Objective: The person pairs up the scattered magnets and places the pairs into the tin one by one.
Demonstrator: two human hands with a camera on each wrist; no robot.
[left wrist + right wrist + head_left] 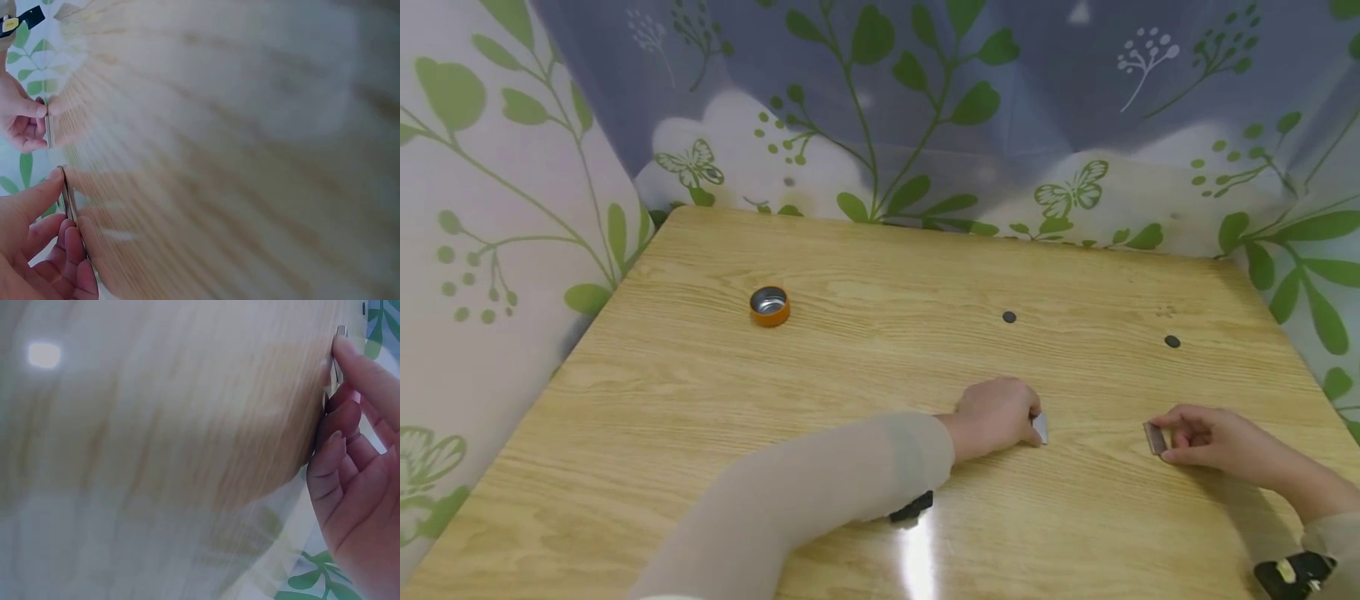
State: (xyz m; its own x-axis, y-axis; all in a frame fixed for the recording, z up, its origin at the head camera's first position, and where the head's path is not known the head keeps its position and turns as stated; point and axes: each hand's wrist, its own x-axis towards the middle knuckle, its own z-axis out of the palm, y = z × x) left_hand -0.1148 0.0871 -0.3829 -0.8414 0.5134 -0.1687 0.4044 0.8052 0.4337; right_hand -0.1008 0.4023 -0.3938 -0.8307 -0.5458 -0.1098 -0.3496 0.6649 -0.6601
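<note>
Two narrow pinches: in the left hand (pixel 997 414), one pale grey, flat rectangular plate (pixel 1041 428); in the right hand (pixel 1213 442), one dark grey-brown, flat rectangular plate (pixel 1154 439) (material unclear for both). Facing across a gap, right plate rightward of the left grip, long axes roughly away from the body. Beyond the grips, two small black round discs (pixel 1009 317), one past each hand. Farther out, leftward and nearer the left hand, one orange round cup (pixel 771 320), silvery inside. Underneath, one wood-grain tabletop (pixel 880 350).

A bowl (pixel 770 319) is sitting left on the surface (pixel 865 358); two discs (pixel 1009 317) are lying right, behind two pieces (pixel 1041 428) (left grip (pixel 997 417) and right grip (pixel 1219 442) are holding one each).
</note>
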